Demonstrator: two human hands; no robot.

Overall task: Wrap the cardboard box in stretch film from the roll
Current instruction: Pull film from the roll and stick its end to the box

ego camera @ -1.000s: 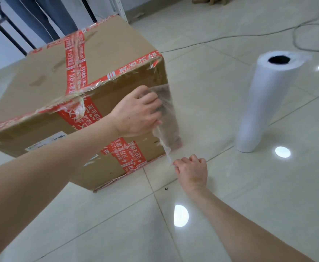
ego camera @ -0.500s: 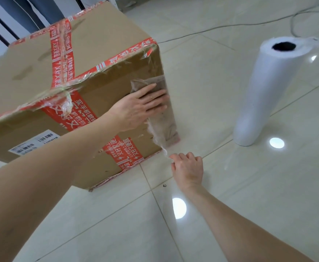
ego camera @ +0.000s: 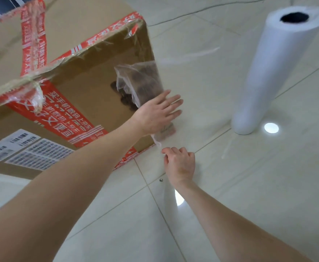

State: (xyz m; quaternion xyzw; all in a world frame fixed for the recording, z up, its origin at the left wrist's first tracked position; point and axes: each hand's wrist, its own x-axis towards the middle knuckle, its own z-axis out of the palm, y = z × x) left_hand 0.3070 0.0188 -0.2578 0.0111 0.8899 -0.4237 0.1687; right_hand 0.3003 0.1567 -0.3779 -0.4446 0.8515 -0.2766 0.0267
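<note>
I'm watching the cardboard box [ego camera: 90, 87] sitting on the floor [ego camera: 249, 186] to my left, taped closed, so its contents are hidden. The roll [ego camera: 274, 72] is standing upright well apart on the right, nearer my right hand [ego camera: 179, 163]. The film [ego camera: 141, 80] is clinging down the box's near corner. My left hand [ego camera: 154, 114] is pressing it with flat fingers, and my right hand is pinching its lower tail.

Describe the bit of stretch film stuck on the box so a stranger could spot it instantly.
Find the big cardboard box with red tape on the tiled floor. Follow its near face to the right-hand corner edge, just above the flat left hand. The film is the crumpled, see-through patch there, unlike the red tape strips and white barcode labels.
</note>
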